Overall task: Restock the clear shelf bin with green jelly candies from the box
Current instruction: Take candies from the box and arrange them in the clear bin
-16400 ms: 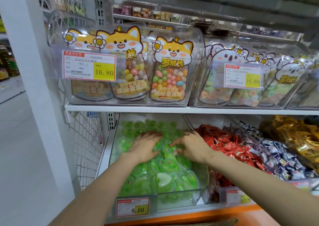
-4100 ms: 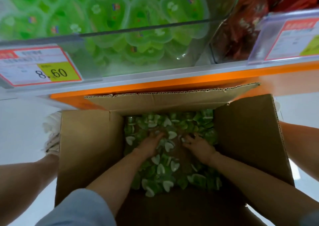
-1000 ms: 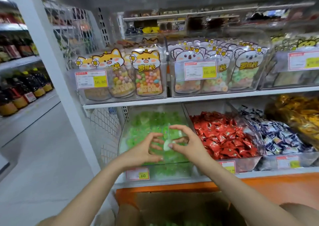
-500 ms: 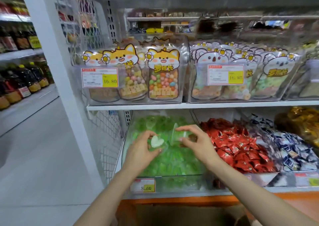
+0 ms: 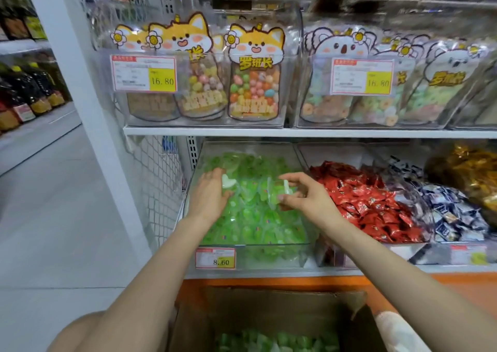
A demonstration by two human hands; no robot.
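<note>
Nearest, at the bottom edge, the open cardboard box (image 5: 271, 308) sits below the shelf's orange base, with loose green jelly candies (image 5: 269, 341) in its bottom. Both bare forearms reach over it to the clear bin (image 5: 274, 244) on the lower shelf, which bears a price tag (image 5: 215, 257) reading 8.60 on its front wall.

The bin is heaped with a green pile (image 5: 255, 222) of the same jellies. Above the pile's left side, the left hand (image 5: 211, 195) holds a heart-shaped candy (image 5: 228, 182), white face showing, its grip closed on it between thumb and fingers. To the right, just apart, the right hand (image 5: 306, 200) has its grip pinched around a jelly cup (image 5: 275, 193) turned on edge, thumb below and fingers above.

Beside the bin to the right lie red wrapped sweets (image 5: 363, 198), then blue-and-white sweets (image 5: 443, 212) and gold-wrapped sweets (image 5: 468, 171).

On the shelf above stand clear tubs of fox-print bags (image 5: 254, 75) and koala-print bags (image 5: 341, 83), each tub tagged 16.80. Far left, across the aisle, dark bottles (image 5: 27, 91) line another shelf.
</note>
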